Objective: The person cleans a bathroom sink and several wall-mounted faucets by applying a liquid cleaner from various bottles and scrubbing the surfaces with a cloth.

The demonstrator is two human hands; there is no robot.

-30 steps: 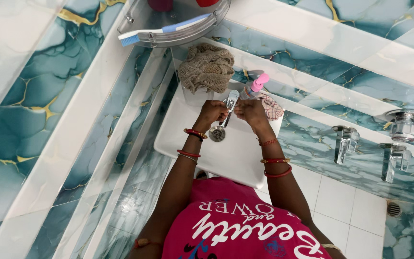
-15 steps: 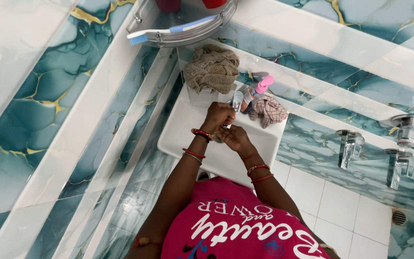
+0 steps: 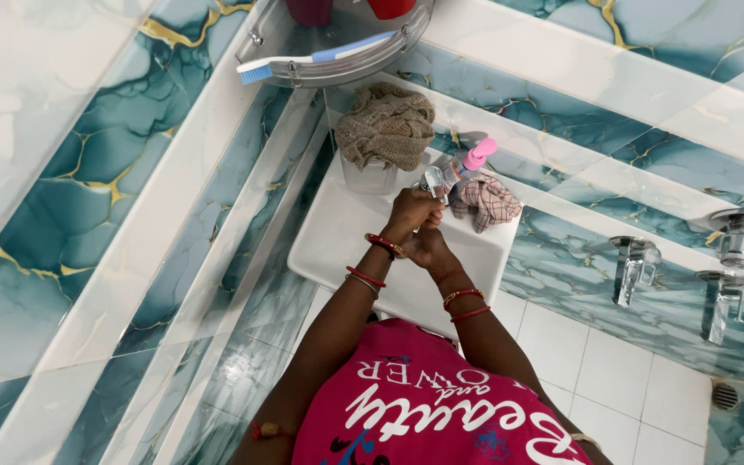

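Your 2 hands are pressed together over the white basin [image 3: 337, 232], under the chrome tap [image 3: 434, 181]. Your left hand [image 3: 415, 211] lies curled over your right hand [image 3: 428, 247]; neither grasps any object.

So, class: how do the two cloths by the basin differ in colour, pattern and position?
The brown cloth is plain and coarsely knitted; the checked cloth is pinkish with a grid pattern. The brown cloth is larger and sits at the basin's back corner; the checked cloth lies beside the pink-capped bottle. Both are crumpled on the rim.
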